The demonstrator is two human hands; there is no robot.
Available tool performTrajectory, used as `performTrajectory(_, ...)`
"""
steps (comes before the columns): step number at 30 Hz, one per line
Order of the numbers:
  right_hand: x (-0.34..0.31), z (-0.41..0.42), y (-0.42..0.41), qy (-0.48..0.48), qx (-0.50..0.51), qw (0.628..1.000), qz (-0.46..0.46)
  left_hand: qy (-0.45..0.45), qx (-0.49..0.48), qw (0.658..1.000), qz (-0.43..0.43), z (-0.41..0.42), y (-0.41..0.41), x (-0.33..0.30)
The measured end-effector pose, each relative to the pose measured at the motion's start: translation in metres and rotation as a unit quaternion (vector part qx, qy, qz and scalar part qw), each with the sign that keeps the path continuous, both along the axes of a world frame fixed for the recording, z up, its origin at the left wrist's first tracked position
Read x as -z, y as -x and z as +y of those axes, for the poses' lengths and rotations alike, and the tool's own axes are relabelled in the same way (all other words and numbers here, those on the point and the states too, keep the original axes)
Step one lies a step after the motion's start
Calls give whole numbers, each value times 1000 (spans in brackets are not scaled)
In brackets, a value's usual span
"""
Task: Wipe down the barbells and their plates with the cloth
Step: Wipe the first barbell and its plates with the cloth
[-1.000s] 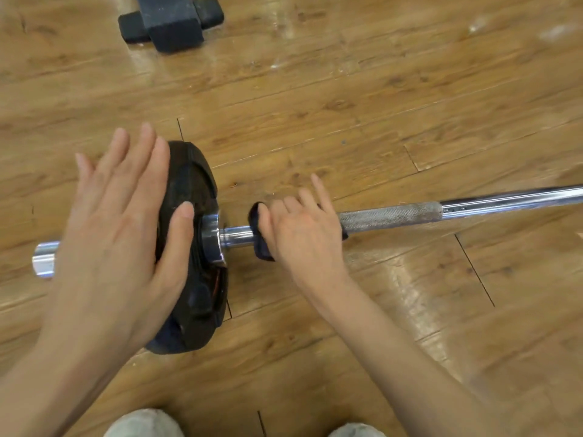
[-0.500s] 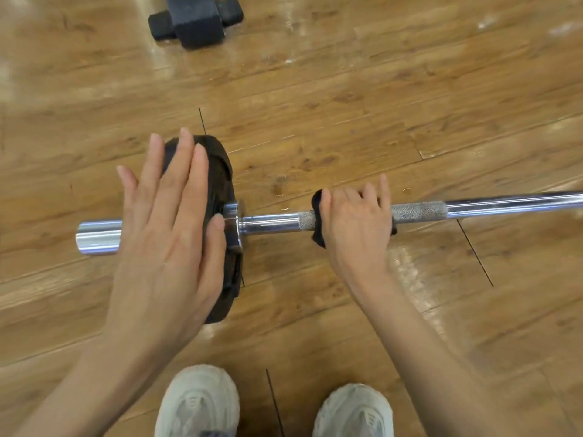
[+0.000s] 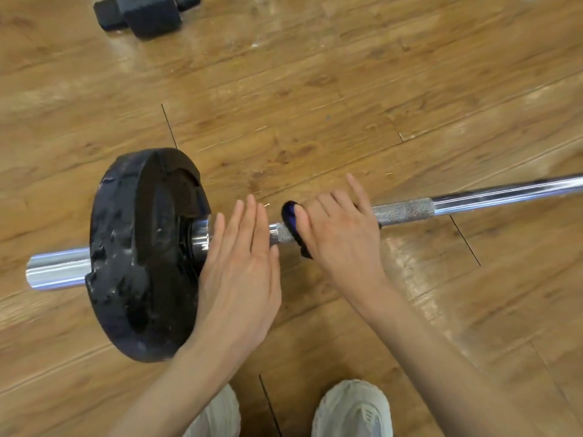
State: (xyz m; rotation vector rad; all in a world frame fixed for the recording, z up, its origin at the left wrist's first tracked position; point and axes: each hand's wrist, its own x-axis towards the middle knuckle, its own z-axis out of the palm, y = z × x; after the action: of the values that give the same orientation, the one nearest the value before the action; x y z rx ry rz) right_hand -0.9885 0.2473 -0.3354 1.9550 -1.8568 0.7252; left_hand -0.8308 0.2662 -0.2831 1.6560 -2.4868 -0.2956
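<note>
One barbell [image 3: 492, 197] lay across a wood-plank floor [image 3: 315, 89], its chrome shaft running off the right edge of view; the sleeve end stopped short of the left edge w/ bare floor beyond it. One black plate [image 3: 135, 253], round, rubbery, w/ a chipped and scuffed rim, stood on edge on the sleeve. Open floor lay above the bar; a black dumbbell [image 3: 148, 14] sat well apart at the top edge. Left hand [image 3: 243, 272] was flat, fingers straight and together, over the bar just beside the plate's inner face; contact w/ the plate cannot be told. Right hand [image 3: 344, 238] curled round one dark blue cloth [image 3: 291, 216] wrapped on the knurled grip section, touching the bar. Two pale shoes [image 3: 353, 408] showed at the bottom edge, near the bar.
</note>
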Motion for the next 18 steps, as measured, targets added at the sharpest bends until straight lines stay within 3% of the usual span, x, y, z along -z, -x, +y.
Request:
performTrajectory(4,-5,8,16,-2,89,996,-22,-3,0,1000,5,5,-1,6)
performTrajectory(8,-3,4,-8,-12,-1,1000,-3,-17,-5,999,42,13,-1,8)
performTrajectory(11,-8,10,32,-4,26,999,28,-26,-3,997,74,17,-1,8)
performTrajectory(14,-10,9,10,-39,73,996,32,-26,4,997,77,19,-1,12)
performTrajectory(18,-12,3,-10,-68,16,998,0,-29,4,997,78,19,0,14)
